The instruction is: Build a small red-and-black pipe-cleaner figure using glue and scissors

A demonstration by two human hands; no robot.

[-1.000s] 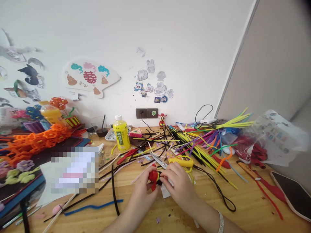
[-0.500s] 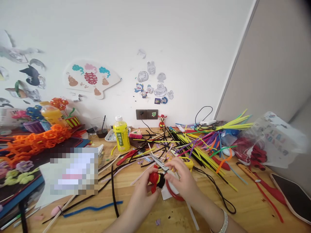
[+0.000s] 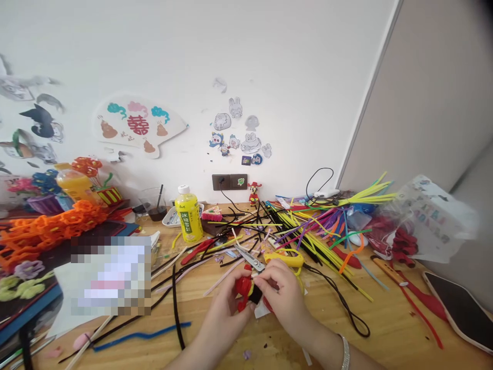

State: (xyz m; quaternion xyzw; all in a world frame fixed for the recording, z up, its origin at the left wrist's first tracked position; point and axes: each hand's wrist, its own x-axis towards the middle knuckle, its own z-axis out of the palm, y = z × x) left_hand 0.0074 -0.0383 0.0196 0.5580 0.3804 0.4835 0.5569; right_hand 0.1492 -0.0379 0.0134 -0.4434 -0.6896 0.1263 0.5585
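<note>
My left hand (image 3: 227,303) is closed around a small red, yellow and black fuzzy figure (image 3: 243,286), holding it low over the table. Thumb and finger of my right hand (image 3: 283,293) pinch at the figure's right upper edge; what lies between those fingertips is too small to make out. Metal scissor blades (image 3: 249,257) point away from me just beyond both hands. The scissors' red handles are mostly hidden under my right hand. Close to the right knuckles lies a yellow-handled tool (image 3: 285,258) with a dark cord.
A yellow drink bottle (image 3: 189,216) stands behind the hands. Several loose pipe cleaners (image 3: 308,241) spread across the back and right. A similar red figure (image 3: 253,195) stands by the wall. At right lie a phone (image 3: 458,303) and plastic bag (image 3: 439,221); orange fuzzy flowers (image 3: 57,226) are left.
My right hand has moved slightly left and its fingertips have come together at the figure, covering more of the scissors' red handles. The view has shifted slightly.
</note>
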